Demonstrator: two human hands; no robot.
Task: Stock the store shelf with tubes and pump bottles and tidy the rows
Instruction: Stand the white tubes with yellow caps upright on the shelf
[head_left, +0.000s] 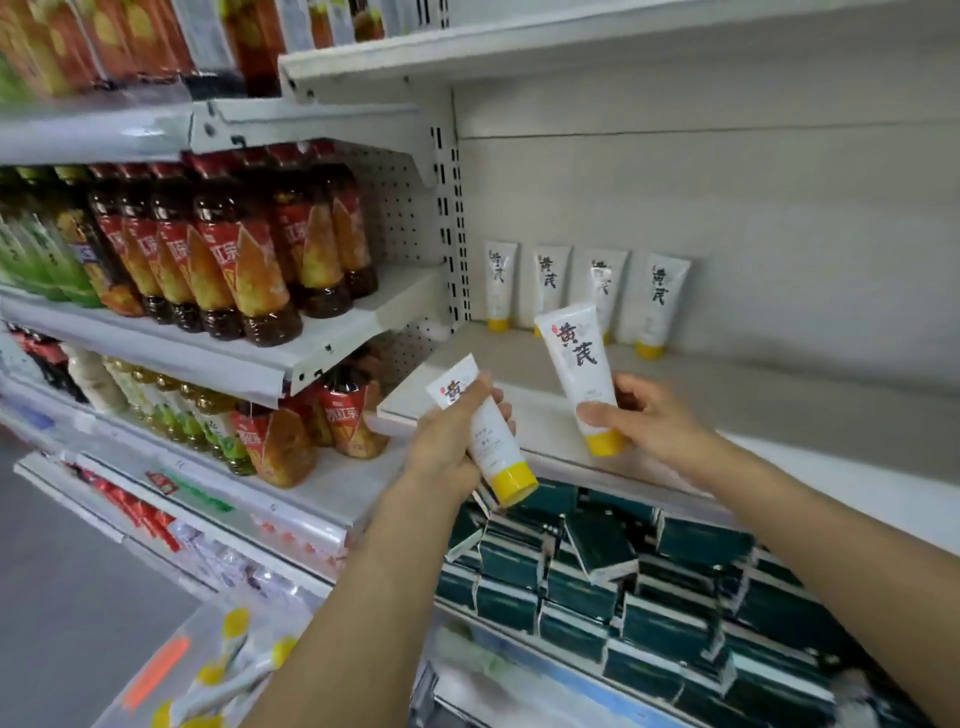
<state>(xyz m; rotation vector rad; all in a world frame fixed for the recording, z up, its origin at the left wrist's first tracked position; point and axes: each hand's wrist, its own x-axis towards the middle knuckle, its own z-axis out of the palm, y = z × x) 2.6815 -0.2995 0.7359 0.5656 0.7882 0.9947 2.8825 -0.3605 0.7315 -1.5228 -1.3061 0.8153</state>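
Across the right half of the frame: white shelf (753, 410), mostly bare, taking the tube stock. Back panel behind it, so anything stood at the rear has something to lean against.

Left half: bottled drinks (228, 260) packed in rows on the neighbouring bay, another row below. Lower centre-right: dark green boxes (623, 571) heaped loosely on the shelf underneath, not squared up.

Bottom left: clear bin (208, 670), blurred, with more yellow-capped tubes in it. Probably the supply.

Rear of the white shelf, centre frame: row of four tubes (582, 296) standing cap-down, labels forward, spaced a little apart. Cap-down gives them a flat base.

Right hand (649, 415): fingers and thumb curled round the lower end of a tube (576, 364), near the yellow cap, tube tilted, top leaning left, held just above the shelf front. Gripping low leaves the label visible and the cap free to set down.

Left hand (457, 436): wrapped round a second tube (488, 441), cap pointing down-right, off the shelf front edge at centre. Looks like it's queued.

Judgement: second row starting in front of the four.
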